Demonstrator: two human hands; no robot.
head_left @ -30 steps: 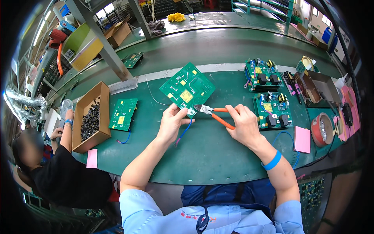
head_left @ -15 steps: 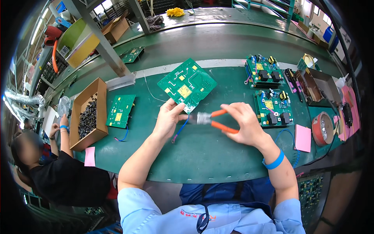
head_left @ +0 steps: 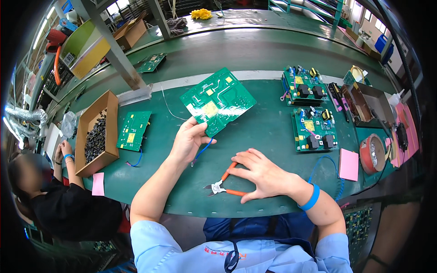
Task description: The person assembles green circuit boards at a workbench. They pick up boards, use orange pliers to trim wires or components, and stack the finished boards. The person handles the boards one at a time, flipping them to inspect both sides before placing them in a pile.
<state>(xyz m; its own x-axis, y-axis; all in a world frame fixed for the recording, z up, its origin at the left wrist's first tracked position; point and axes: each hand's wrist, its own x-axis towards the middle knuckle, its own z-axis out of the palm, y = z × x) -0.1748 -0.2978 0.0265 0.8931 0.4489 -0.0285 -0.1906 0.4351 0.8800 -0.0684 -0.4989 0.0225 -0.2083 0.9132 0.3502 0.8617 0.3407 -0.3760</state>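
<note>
My left hand holds a green circuit board by its lower corner, tilted above the table, its soldered side in view. A blue wire with a ring end hangs from that corner. Side cutters with orange handles lie on the green table, jaws apart and pointing left. Over their handles rests my right hand, fingers spread and loosely touching them, not wrapped round. Left of the held board lies another green board with a blue wire. To the right are stacked boards with components.
A cardboard box of small black parts stands left, beside a pink note. At right are a pink pad, a red round container and an open brown box. A co-worker sits at far left.
My right hand has brought the cutters down from the board's corner onto the table and loosened its fingers. My left hand still holds the board, shifted slightly left.
</note>
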